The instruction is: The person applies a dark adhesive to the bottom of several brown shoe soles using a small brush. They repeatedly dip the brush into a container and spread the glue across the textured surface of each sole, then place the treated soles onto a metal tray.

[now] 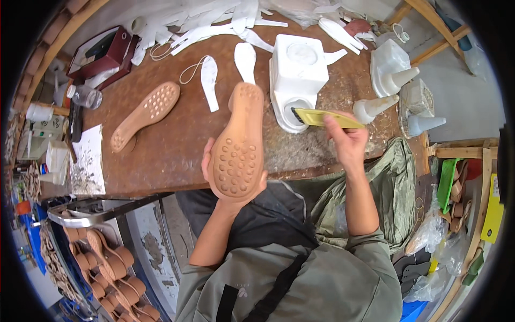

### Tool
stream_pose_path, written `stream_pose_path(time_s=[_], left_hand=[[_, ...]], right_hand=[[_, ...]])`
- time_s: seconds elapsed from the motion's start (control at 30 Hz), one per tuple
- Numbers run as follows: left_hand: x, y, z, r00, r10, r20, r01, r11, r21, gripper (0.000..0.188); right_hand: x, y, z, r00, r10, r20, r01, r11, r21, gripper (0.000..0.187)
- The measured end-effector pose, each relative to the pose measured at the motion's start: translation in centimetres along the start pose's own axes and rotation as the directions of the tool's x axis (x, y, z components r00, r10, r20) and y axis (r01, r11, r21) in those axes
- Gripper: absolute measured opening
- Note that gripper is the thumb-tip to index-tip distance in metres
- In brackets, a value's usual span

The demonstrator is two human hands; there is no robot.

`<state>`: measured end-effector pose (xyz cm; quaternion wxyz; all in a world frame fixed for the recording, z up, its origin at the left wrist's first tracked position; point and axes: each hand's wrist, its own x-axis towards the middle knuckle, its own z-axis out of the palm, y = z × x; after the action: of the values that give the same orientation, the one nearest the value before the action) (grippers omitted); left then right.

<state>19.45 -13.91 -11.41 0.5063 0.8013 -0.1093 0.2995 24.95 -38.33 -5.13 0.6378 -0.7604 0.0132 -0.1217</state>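
A tan shoe sole (236, 161) with round dimples lies in my left hand (228, 203), whose fingers wrap round its wide end. My right hand (347, 140) pinches a flat yellow-handled brush (316, 116). The dark bristles of that brush are at the round mouth of a white plastic pot (298, 72), and their tips are partly hidden inside it. Another tan sole (147, 112), with holes through its wide end, rests on the brown worktable (179, 155). Two white insole pieces (209, 80) lie beyond the held sole, one partly behind its narrow end.
Translucent cone-nozzled bottles (394, 75) stand on the table's right side. White scraps (214, 27) pile along the back. At left are a dark red box (104, 56), a clear jar (86, 96) and a stained paper (88, 161). A rack of tan soles (110, 265) stands lower left.
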Motion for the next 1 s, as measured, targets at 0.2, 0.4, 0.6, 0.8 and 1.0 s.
stream_pose_path(time_s=[0.2, 0.4, 0.6, 0.8, 1.0], left_hand=[[-0.3, -0.6, -0.7, 1.0, -0.022, 0.005, 0.022, 1.0, 0.019, 0.112], [-0.4, -1.2, -0.5, 0.996, 0.084, 0.039, -0.087, 0.991, 0.102, 0.11], [-0.2, -1.2, 0.0, 0.986, 0.162, 0.027, -0.164, 0.952, 0.259, 0.108], [-0.2, -0.5, -0.1, 0.985, 0.143, 0.098, -0.171, 0.896, 0.41, 0.104], [-0.4, 2.0, 0.2, 0.994, 0.109, -0.018, -0.092, 0.911, 0.402, 0.095]], right_hand=[[1.2, 1.5, 1.4, 0.957, -0.256, 0.136, 0.288, 0.895, -0.342, 0.013], [1.4, 2.4, 1.4, 0.969, -0.184, 0.163, 0.232, 0.9, -0.368, 0.013], [1.4, 3.0, 1.5, 0.972, 0.227, 0.064, -0.228, 0.974, 0.009, 0.014], [1.2, 1.2, 0.5, 0.963, 0.259, 0.07, -0.263, 0.963, 0.054, 0.014], [-3.9, -7.5, 2.7, 0.992, 0.043, 0.117, -0.068, 0.974, 0.216, 0.015]])
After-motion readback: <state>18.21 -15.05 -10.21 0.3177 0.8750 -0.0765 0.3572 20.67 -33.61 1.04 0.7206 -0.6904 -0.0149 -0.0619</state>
